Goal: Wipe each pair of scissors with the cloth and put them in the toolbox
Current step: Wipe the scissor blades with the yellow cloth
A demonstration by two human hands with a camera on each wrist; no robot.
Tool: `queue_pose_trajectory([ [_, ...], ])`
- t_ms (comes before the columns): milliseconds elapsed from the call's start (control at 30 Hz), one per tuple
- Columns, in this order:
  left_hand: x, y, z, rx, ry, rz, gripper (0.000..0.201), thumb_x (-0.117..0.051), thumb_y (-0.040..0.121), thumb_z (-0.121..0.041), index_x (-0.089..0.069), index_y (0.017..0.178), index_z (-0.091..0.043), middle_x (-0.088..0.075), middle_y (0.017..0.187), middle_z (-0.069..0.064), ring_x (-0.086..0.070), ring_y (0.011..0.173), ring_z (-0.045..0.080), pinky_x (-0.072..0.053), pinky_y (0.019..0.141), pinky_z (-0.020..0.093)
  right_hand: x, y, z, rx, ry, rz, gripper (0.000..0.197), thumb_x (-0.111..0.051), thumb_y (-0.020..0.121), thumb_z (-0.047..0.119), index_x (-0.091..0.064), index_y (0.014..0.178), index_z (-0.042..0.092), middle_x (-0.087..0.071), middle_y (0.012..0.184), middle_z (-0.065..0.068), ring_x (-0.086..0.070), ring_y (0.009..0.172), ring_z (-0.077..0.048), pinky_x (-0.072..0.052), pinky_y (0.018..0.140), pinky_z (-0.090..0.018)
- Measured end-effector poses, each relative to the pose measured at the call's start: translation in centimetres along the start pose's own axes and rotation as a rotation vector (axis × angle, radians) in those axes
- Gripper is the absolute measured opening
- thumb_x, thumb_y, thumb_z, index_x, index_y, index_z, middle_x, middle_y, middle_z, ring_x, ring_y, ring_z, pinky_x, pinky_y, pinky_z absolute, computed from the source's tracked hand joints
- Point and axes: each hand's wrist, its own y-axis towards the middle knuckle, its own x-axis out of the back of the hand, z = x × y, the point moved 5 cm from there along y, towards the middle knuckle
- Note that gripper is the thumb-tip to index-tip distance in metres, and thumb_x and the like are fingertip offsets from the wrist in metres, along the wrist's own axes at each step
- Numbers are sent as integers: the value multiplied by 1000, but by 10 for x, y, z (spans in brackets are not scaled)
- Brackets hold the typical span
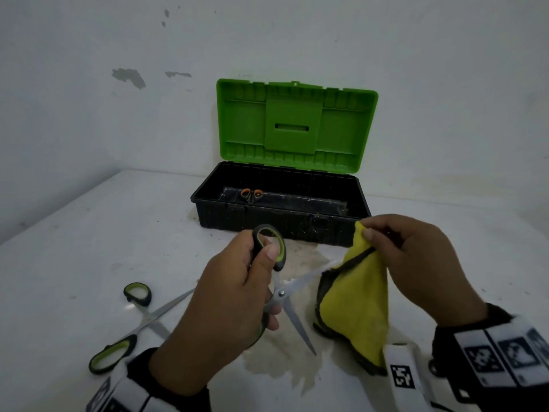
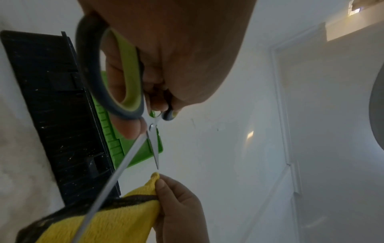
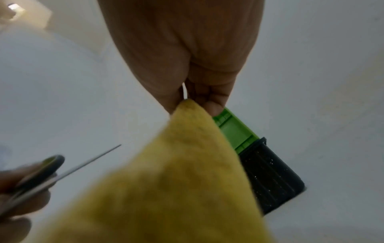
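Two blades of the held scissors [image 1: 285, 295] splay open: one toward the cloth [image 1: 356, 304], one toward the viewer. Left hand [image 1: 225, 310] grips the handles; right hand [image 1: 416, 257] pinches the cloth corner.

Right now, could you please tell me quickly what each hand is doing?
Left hand: closed, gripping the handles of the green-handled scissors, blades spread open.
Right hand: closed, pinching a corner of the yellow cloth.
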Motion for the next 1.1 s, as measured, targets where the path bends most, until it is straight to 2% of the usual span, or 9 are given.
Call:
queue_pose_trajectory([
  [167,-12,4,7,63,-34,65,22,-45,100,-29,-56,88,-14,-47,62,10,-58,51,23,-58,52,44,-4,11,10,-120,321,-5,14,-62,94,13,-72,97,22,-73,83,7,-70,75,-9,-61,68,-32],
  [233,-15,6,10,76,-34,76,22,-45,101,-28,-55,89,-13,-47,61,8,-58,51,24,-57,52,44,-10,11,24,-115,428,30,14,-60,95,10,-70,99,18,-74,84,4,-71,75,-11,-61,66,-37],
  [567,-6,13,13,68,-17,-9,23,-45,102,-24,-56,90,-9,-46,61,4,-51,43,8,-59,48,46,-27,-18,68,122,545,373,12,-55,98,15,-63,101,23,-68,89,3,-66,84,-14,-51,72,-22],
  [633,-5,14,13,73,-21,-9,23,-45,102,-25,-57,91,-8,-47,62,7,-53,45,10,-59,48,43,-27,-23,67,128,525,405,13,-52,97,22,-63,101,26,-68,87,5,-65,83,-14,-51,72,-23],
  [733,-6,13,11,58,-35,11,23,-46,102,-25,-57,88,-10,-47,58,5,-54,46,17,-58,50,52,-28,-23,64,142,452,421,19,-48,101,17,-62,103,29,-70,82,5,-66,84,-12,-47,73,-17],
  [833,-6,14,9,26,-27,34,23,-45,101,-26,-56,88,-11,-46,58,5,-54,49,23,-58,50,50,-28,-21,64,284,235,360,25,-64,92,10,-63,110,28,-64,92,10,-62,88,-9,-47,74,-13],
  [933,-6,14,6,-19,6,56,22,-45,100,-29,-56,91,-13,-49,60,6,-59,53,29,-59,50,44,-32,-20,64,391,89,383,26,-68,87,32,-65,113,30,-57,105,18,-56,98,-7,-47,82,-19],
  [1033,-5,13,4,-52,15,81,21,-45,99,-31,-56,92,-13,-50,55,-1,-59,49,22,-58,49,44,-37,-17,68,453,-7,496,24,-62,88,50,-68,107,36,-61,102,24,-54,104,-4,-45,87,-32],
  [1100,-7,13,2,-79,42,118,20,-46,99,-31,-56,92,-15,-52,54,-6,-59,49,18,-56,48,41,-41,-17,71,487,10,568,21,-62,90,48,-71,104,34,-67,94,21,-59,91,-3,-44,84,-23],
])
